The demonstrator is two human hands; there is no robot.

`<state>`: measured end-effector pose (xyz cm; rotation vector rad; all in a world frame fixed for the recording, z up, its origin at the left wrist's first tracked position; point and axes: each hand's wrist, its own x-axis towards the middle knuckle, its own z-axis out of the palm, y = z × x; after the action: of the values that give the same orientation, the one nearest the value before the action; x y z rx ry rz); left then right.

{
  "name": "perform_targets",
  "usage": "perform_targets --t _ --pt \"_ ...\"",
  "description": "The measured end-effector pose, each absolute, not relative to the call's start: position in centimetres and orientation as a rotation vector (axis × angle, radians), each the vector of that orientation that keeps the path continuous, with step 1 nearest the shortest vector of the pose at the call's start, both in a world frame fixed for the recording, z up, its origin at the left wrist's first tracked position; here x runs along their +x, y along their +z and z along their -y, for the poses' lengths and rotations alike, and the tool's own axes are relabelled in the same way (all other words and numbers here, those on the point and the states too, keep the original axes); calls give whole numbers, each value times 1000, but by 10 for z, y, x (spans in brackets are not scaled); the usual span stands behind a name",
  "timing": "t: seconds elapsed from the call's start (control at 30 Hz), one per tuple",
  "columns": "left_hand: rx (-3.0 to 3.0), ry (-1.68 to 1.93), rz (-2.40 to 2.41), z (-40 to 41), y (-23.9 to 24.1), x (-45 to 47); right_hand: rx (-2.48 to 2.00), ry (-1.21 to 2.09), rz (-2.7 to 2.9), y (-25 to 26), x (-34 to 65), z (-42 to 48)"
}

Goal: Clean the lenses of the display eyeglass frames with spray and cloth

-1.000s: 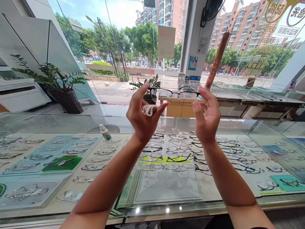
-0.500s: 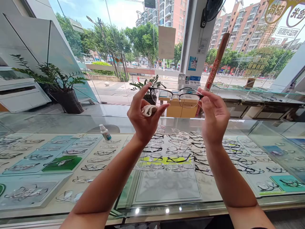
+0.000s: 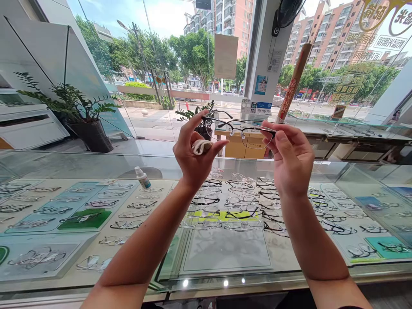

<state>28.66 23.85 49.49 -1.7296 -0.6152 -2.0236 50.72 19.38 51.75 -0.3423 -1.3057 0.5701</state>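
I hold a pair of thin black-rimmed glasses [image 3: 240,128] up at eye level over a glass display counter [image 3: 225,257]. My left hand [image 3: 195,156] touches the frame's left end with its forefinger and keeps a small pale cleaning cloth [image 3: 200,146] pinched between thumb and fingers. My right hand [image 3: 291,159] is closed on the frame's right end, fingers curled over the hinge. The temples point away from me.
Under the counter glass lie several rows of spectacle frames [image 3: 234,206] on coloured mats. A small white spray bottle [image 3: 142,177] stands on the counter at left. A potted plant [image 3: 80,116] sits beyond, by the shop window.
My right hand has closed from spread fingers to a grip on the frame's right end. The glasses have tilted and shifted slightly to the right.
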Motion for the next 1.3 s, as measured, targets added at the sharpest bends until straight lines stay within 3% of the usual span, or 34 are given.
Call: perform_targets --t 0.43,0.7,0.83,1.1,1.3 --pt "-1884 -1961 683 -239 496 282 -437 666 1373 522 519 -198" --pt "-2028 -1677 702 -222 504 286 -622 98 1732 529 535 -191" --pt "-2087 -1638 682 -214 508 290 -673 9 1806 527 531 -192" --pt "-2169 -1693 720 -207 509 291 -629 122 1857 528 533 -198" --pt "-2338 -1817 693 -203 511 291 -568 489 1877 525 537 -207"
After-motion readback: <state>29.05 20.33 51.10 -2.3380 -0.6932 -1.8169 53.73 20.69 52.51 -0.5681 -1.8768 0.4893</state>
